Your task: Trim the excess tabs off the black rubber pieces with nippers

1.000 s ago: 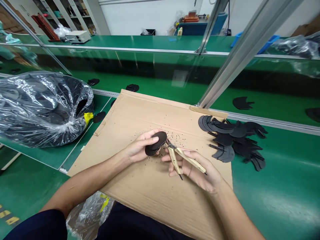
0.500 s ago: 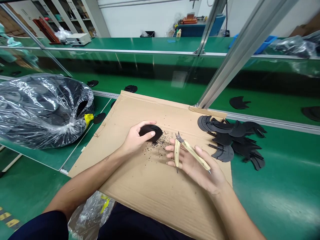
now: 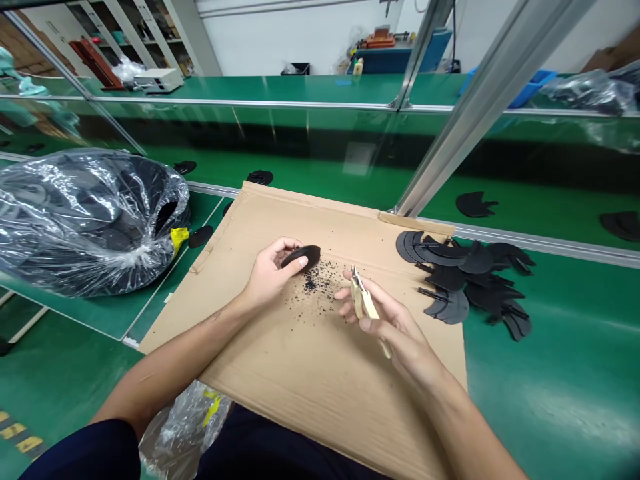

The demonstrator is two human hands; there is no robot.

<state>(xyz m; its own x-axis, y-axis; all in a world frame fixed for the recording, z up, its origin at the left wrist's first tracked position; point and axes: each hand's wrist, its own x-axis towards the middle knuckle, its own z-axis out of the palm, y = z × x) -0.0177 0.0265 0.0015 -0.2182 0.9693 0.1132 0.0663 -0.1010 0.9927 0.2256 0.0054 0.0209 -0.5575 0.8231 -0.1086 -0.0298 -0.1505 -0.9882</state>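
Note:
My left hand (image 3: 273,273) grips a black round plastic disc (image 3: 303,255) just above a brown cardboard sheet (image 3: 310,373) that covers the green bench. My right hand (image 3: 387,320) is closed around small cutting pliers (image 3: 364,301) with cream handles, jaws pointing up toward the disc but a short gap away from it. Black trimmings (image 3: 315,283) lie scattered on the cardboard between the two hands.
A pile of black fan-shaped parts (image 3: 465,277) lies at the cardboard's right edge. A clear plastic bag of black parts (image 3: 85,217) sits on the left. An angled metal post (image 3: 450,133) rises behind. Loose black pieces (image 3: 475,205) lie on the conveyor belt (image 3: 310,167) beyond.
The pliers came away from the disc and their handles closed together in my right hand. My left hand moved the disc up and left and tilted it flatter.

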